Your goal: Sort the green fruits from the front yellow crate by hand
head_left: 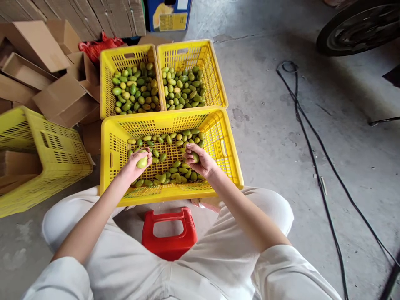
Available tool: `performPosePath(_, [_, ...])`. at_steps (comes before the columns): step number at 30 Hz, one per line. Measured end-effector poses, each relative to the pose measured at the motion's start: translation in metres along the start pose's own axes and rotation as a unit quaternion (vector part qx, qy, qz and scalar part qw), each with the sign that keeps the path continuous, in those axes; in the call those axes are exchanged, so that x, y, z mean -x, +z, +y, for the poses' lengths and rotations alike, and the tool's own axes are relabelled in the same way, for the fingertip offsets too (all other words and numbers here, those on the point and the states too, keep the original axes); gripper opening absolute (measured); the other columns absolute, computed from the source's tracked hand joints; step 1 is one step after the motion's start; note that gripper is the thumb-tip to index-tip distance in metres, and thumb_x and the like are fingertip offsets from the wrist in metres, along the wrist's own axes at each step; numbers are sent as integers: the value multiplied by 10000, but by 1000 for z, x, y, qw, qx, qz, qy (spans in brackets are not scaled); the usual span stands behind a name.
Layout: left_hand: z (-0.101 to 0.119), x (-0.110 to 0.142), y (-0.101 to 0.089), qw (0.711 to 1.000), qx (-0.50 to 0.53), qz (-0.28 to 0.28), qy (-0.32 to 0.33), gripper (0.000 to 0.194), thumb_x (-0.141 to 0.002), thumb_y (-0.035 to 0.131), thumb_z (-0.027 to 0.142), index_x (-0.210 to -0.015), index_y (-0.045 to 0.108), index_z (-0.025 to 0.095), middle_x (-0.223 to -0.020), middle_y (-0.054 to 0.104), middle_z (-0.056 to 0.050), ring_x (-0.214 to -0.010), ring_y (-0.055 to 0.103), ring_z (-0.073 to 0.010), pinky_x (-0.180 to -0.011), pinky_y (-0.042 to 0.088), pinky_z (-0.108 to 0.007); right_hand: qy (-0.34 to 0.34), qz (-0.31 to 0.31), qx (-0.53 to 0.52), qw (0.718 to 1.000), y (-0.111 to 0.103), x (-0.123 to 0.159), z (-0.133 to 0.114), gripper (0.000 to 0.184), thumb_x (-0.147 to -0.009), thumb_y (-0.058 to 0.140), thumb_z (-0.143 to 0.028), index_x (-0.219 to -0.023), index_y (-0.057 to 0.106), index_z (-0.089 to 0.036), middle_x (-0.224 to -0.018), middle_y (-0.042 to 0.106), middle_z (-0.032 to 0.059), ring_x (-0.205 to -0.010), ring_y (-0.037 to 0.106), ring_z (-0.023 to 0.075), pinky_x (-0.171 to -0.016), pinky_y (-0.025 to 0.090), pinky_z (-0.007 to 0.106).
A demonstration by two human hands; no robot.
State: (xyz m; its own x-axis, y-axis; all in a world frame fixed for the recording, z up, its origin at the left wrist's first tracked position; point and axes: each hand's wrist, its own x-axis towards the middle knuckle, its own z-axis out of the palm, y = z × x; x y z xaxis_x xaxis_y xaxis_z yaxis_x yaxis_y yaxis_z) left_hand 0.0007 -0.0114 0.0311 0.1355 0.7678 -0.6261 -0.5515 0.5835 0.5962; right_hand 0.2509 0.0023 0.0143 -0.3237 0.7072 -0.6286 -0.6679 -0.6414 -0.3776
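Note:
My left hand (133,162) is closed round a pale green oval fruit (142,162) above the left half of the front yellow crate (175,194). Over that crate's right half, my right hand (202,161) curls its fingers round another green fruit (195,157), partly hidden by them. Below both hands, loose green fruits (175,170) lie along the crate's near and far sides, with the slatted bottom showing between. Behind it stand two more yellow crates, the left one (103,83) holding green and yellowish fruits, the right one (215,75) mostly green ones.
Brown cardboard boxes (62,98) are heaped at left, beside a tilted yellow crate (62,152). A red plastic stool (168,246) sits between my legs. A black cable (315,162) runs across the concrete floor (265,125) at right, below a wheel (337,33).

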Motion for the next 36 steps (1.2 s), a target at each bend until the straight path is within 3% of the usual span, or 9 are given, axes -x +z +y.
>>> performPosePath(3, [2, 1, 0, 999, 1, 13, -33, 156, -774, 708, 62, -715, 588, 144, -610, 560, 26, -479, 509, -55, -459, 428, -151, 31, -18, 33, 999, -4, -1, 2, 466, -764, 912, -275, -690, 457, -214, -511, 470, -96, -387, 348, 31, -319, 253, 128])
performPosePath(8, [7, 0, 4, 995, 3, 70, -73, 234, -945, 549, 91, -719, 558, 149, -561, 512, 32, -404, 446, -43, -381, 329, -132, 67, -28, 77, 994, -6, -2, 6, 458, -837, 865, -412, -673, 489, -206, -480, 450, -84, -365, 317, 36, -309, 237, 146])
performPosePath(12, [10, 0, 8, 994, 27, 93, -56, 372, -1064, 405, 255, -748, 574, 156, -547, 500, 15, -383, 430, -74, -354, 322, -173, 11, -32, 37, 999, -2, 0, 5, 278, -890, 800, -314, -777, 572, -203, -598, 590, -44, -478, 512, 71, -428, 451, 155])
performPosePath(17, [11, 1, 10, 990, 82, 109, -22, 274, -994, 397, 157, -918, 658, 124, -786, 694, -96, -676, 695, -169, -611, 590, -265, -38, -41, -18, 998, 5, 3, 0, 167, -838, 694, -144, -976, 630, -212, -940, 767, 43, -860, 744, 180, -774, 658, 307])
performPosePath(20, [7, 0, 8, 992, 78, 97, -16, 147, -933, 531, 130, -960, 675, 124, -848, 717, -93, -758, 714, -175, -696, 614, -279, -32, -32, -35, 998, 5, 3, -2, 185, -833, 729, -153, -954, 602, -212, -902, 745, 18, -728, 707, 131, -638, 617, 230])
performPosePath(23, [2, -2, 4, 996, 50, 74, -24, 36, -880, 632, 135, -896, 663, 129, -771, 667, -46, -646, 650, -128, -587, 555, -224, -26, -45, -44, 998, 0, 1, -3, 293, -803, 779, -144, -810, 496, -222, -668, 582, -72, -440, 446, 42, -380, 359, 133])
performPosePath(26, [-2, -3, 0, 998, 46, 46, -21, 99, -799, 705, 120, -811, 613, 152, -711, 611, -3, -585, 598, -95, -511, 488, -185, -4, -30, -16, 999, -6, -2, -3, 358, -803, 762, -129, -762, 421, -230, -573, 475, -104, -374, 277, 26, -333, 199, 130])
performPosePath(31, [-4, -4, -2, 998, 38, 46, -33, 250, -725, 752, 47, -774, 545, 179, -646, 555, 51, -522, 555, -63, -479, 438, -141, 68, -12, 39, 997, -7, -5, 1, 230, -932, 661, -290, -797, 491, -216, -535, 479, -77, -352, 238, 35, -335, 201, 139])
performPosePath(36, [2, -5, 2, 993, 33, 99, -61, 239, -963, 664, 272, -777, 543, 182, -569, 488, 58, -417, 439, -55, -403, 337, -147, 46, -12, -5, 999, -8, -7, 1, 129, -915, 599, -303, -847, 538, -213, -623, 566, -11, -452, 446, 94, -390, 384, 170])
